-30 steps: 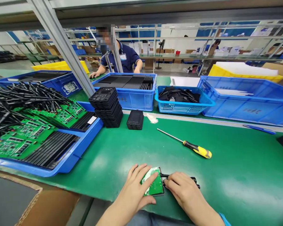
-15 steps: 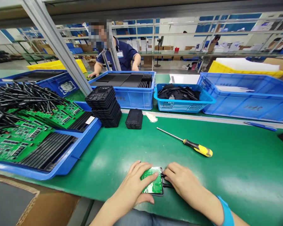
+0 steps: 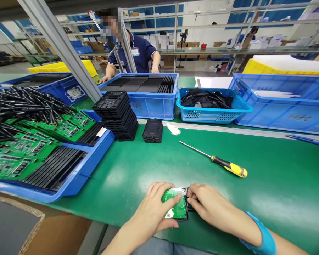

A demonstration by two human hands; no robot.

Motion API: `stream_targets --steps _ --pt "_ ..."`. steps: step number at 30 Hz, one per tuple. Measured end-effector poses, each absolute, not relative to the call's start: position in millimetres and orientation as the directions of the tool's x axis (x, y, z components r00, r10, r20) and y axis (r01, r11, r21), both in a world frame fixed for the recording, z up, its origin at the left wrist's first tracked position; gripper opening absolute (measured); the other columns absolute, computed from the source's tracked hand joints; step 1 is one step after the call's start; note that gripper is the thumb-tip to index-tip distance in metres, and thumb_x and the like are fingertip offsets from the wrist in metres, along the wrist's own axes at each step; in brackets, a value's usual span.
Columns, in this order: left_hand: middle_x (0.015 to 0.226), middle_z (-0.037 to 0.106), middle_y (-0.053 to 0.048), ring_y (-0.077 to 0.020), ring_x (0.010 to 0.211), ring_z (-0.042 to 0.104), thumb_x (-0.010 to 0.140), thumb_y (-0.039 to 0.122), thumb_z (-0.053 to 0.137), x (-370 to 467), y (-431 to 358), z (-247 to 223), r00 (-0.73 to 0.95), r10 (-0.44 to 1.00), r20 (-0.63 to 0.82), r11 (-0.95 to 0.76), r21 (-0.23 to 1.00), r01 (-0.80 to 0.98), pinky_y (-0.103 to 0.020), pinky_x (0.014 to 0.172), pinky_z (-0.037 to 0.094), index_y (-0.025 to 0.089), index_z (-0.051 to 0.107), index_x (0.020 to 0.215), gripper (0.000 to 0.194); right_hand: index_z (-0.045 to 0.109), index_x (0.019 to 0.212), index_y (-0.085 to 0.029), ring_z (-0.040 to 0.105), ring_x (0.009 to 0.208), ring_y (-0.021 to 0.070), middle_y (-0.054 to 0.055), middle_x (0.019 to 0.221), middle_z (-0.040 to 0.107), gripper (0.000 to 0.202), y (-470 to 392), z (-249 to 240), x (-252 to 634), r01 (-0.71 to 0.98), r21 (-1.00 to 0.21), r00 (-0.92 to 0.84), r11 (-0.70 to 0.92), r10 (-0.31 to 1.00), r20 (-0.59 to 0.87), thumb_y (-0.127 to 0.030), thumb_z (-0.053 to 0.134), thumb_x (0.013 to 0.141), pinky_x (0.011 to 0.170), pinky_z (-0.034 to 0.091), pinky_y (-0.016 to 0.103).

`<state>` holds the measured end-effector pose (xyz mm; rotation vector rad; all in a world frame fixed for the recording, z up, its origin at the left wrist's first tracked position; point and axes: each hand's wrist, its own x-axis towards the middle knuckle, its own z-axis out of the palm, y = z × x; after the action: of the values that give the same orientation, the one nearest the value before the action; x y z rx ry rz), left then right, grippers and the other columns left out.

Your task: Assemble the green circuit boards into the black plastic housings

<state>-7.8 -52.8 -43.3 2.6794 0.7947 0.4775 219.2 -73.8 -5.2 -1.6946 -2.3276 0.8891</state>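
A green circuit board (image 3: 177,207) sits in a shallow black plastic case (image 3: 185,220) near the front edge of the table. My left hand (image 3: 158,203) grips the board and case from the left, its thumb lying across the board's face. On the other side, my right hand (image 3: 206,202) pinches a black cable (image 3: 190,209) where it leaves the case's right edge; the fingertips partly hide it. Beyond my hands a screwdriver (image 3: 215,159) with a yellow and black handle lies on the green table.
At left, a blue tray (image 3: 95,159) holds boards with black cables. A tall stack of black cases (image 3: 119,117) stands beside a shorter stack (image 3: 152,131). Behind them are a blue crate (image 3: 155,106), a blue basket (image 3: 210,115) and another crate (image 3: 284,113). A co-worker (image 3: 142,56) stands opposite.
The view has shifted slightly. My right fingers have curled closer around the cable at the case edge. My left hand keeps its hold on the board and case.
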Motion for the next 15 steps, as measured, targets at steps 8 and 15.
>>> stream_targets --steps 8,15 --pt "0.126 0.048 -0.016 -0.0336 0.111 0.049 0.064 0.042 0.085 -5.0 -52.0 -39.2 0.774 0.600 0.202 -0.775 0.387 0.499 -0.053 0.088 0.047 0.023 0.048 0.124 0.073 0.059 0.084 -0.016 0.052 0.059 0.0179 0.004 0.072 0.058 0.027 -83.7 -32.5 225.6 0.702 -0.107 -0.638 0.704 0.688 0.346 -0.012 0.035 0.097 0.054 0.034 0.031" --pt "0.125 0.047 -0.016 -0.0338 0.110 0.049 0.067 0.042 0.082 -4.1 -51.8 -34.1 0.789 0.591 0.170 -0.777 0.385 0.499 -0.053 0.085 0.048 0.023 0.046 0.126 0.071 0.055 0.080 -0.020 0.056 0.059 0.0122 -0.002 0.071 0.060 0.015 -76.5 -28.9 230.4 0.772 -0.458 -0.435 0.441 0.892 0.126 -0.017 0.052 0.094 0.055 0.036 0.025"
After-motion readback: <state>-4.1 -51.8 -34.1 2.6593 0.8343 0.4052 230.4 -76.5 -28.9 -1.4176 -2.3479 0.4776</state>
